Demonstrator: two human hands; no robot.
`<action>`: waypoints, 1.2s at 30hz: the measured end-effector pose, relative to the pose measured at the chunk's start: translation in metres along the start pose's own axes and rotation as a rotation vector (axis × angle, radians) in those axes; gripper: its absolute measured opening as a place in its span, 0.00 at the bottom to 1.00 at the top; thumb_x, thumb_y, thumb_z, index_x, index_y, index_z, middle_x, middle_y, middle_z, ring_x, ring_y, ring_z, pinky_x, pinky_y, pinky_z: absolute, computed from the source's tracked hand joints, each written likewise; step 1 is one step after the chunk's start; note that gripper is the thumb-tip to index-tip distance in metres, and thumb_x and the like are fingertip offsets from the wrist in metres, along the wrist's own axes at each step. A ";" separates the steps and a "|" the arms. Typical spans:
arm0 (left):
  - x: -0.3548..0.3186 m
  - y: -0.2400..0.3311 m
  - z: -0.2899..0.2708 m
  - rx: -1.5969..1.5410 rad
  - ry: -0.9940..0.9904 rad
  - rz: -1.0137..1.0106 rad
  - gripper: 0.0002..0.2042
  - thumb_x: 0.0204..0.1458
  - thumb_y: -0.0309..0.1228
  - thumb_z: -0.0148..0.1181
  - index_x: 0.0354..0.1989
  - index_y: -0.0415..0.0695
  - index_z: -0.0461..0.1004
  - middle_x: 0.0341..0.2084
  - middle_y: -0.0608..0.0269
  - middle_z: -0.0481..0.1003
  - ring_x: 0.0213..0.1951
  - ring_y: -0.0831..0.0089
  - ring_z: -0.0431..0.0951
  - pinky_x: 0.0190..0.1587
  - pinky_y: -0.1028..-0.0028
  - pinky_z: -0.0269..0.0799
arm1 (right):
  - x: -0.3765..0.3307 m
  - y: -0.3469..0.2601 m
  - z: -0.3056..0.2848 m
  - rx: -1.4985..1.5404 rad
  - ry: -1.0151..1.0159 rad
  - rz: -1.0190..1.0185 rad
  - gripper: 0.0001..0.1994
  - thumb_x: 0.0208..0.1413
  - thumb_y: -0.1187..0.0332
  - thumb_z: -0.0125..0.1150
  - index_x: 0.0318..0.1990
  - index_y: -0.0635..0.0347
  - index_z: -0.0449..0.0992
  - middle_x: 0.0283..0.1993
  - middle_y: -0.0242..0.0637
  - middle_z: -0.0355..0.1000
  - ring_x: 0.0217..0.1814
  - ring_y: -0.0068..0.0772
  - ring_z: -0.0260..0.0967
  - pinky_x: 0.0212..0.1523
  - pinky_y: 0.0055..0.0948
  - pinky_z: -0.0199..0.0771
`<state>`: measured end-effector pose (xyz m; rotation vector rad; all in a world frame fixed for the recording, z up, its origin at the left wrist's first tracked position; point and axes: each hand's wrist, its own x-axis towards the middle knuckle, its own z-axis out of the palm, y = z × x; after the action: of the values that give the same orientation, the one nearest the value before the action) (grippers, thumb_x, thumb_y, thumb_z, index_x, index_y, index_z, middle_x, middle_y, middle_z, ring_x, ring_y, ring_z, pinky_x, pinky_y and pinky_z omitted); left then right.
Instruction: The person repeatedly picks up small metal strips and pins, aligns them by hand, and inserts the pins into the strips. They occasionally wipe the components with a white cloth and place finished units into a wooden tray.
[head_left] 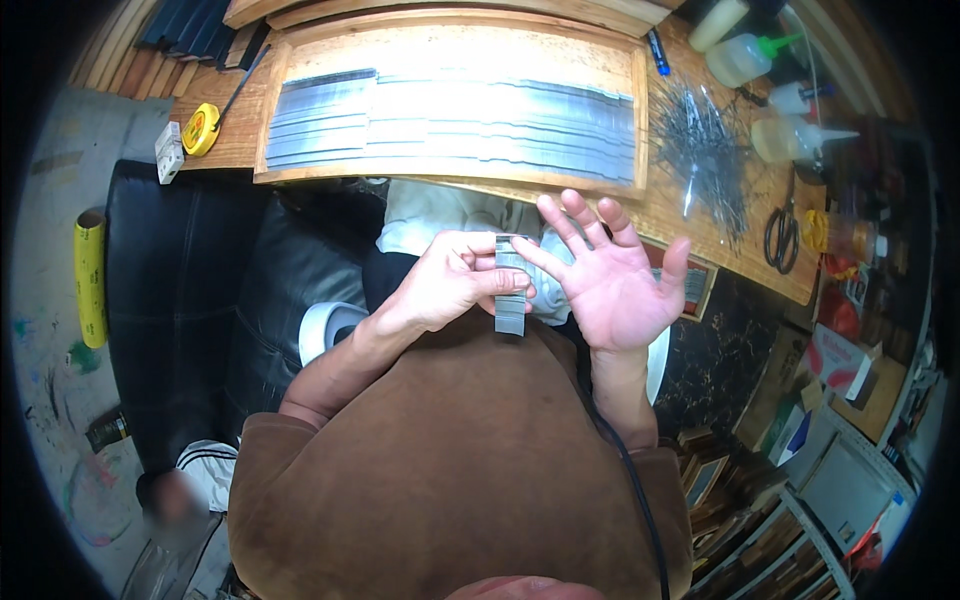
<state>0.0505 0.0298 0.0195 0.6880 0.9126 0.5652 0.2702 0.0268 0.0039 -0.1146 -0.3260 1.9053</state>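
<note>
My left hand [435,285] pinches a narrow stack of thin grey metal strips [509,318] between thumb and fingers, in front of my chest. The stack hangs roughly upright, its lower end free below the thumb. Beside it my right hand [625,290] is open, palm up with the fingers spread; one fingertip lies at the stack's upper end, and I cannot tell whether it presses on it. Beyond both hands, a shallow wooden tray [450,185] on the table holds rows of similar grey strips [430,130], partly washed out by glare.
Loose thin metal pins [700,150] are heaped right of the tray, near scissors [781,228] and squeeze bottles [740,60]. A yellow tape measure [201,130] sits at the table's left. A black sofa [190,300] stands left of me. A black cable [637,480] runs down my right side.
</note>
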 end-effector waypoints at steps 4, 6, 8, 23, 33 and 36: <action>0.000 -0.002 0.000 -0.014 -0.002 0.008 0.19 0.63 0.27 0.68 0.61 0.36 0.77 0.38 0.57 0.86 0.37 0.70 0.88 0.34 0.77 0.83 | -0.001 0.001 0.000 0.001 0.013 0.020 0.42 0.69 0.31 0.42 0.70 0.62 0.69 0.79 0.58 0.56 0.86 0.66 0.38 0.76 0.87 0.27; 0.001 -0.003 -0.001 0.006 -0.004 0.010 0.19 0.62 0.27 0.68 0.61 0.35 0.77 0.38 0.56 0.86 0.37 0.69 0.89 0.33 0.77 0.83 | -0.001 0.001 -0.002 -0.008 0.008 -0.005 0.41 0.69 0.31 0.43 0.70 0.62 0.70 0.78 0.58 0.58 0.86 0.66 0.39 0.76 0.87 0.28; 0.002 -0.003 -0.003 0.050 0.002 0.009 0.19 0.63 0.27 0.68 0.60 0.35 0.78 0.38 0.56 0.86 0.37 0.69 0.89 0.33 0.77 0.83 | -0.001 -0.004 -0.005 -0.028 -0.007 -0.063 0.41 0.70 0.31 0.43 0.69 0.62 0.70 0.78 0.57 0.60 0.85 0.66 0.41 0.76 0.86 0.28; 0.034 -0.049 -0.043 -0.259 0.161 0.004 0.19 0.62 0.24 0.69 0.60 0.35 0.75 0.40 0.52 0.85 0.40 0.62 0.88 0.41 0.66 0.88 | -0.026 0.009 -0.005 -1.358 0.089 0.535 0.13 0.58 0.71 0.77 0.44 0.64 0.78 0.44 0.34 0.80 0.45 0.24 0.81 0.45 0.26 0.83; 0.042 -0.073 -0.041 -0.268 0.044 -0.056 0.16 0.62 0.24 0.68 0.57 0.39 0.78 0.43 0.52 0.85 0.46 0.64 0.87 0.50 0.65 0.85 | -0.055 0.054 -0.049 -1.328 0.241 0.301 0.07 0.60 0.76 0.72 0.44 0.65 0.88 0.38 0.41 0.86 0.37 0.24 0.83 0.40 0.25 0.83; 0.040 -0.081 -0.039 -0.206 0.036 -0.061 0.12 0.61 0.24 0.69 0.52 0.37 0.81 0.43 0.52 0.86 0.43 0.65 0.87 0.48 0.67 0.85 | -0.057 0.057 -0.055 -1.351 0.256 0.240 0.07 0.58 0.76 0.72 0.44 0.64 0.88 0.37 0.43 0.86 0.36 0.26 0.83 0.38 0.27 0.82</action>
<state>0.0498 0.0165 -0.0776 0.4640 0.8915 0.6090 0.2519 -0.0352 -0.0688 -1.3092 -1.4077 1.5465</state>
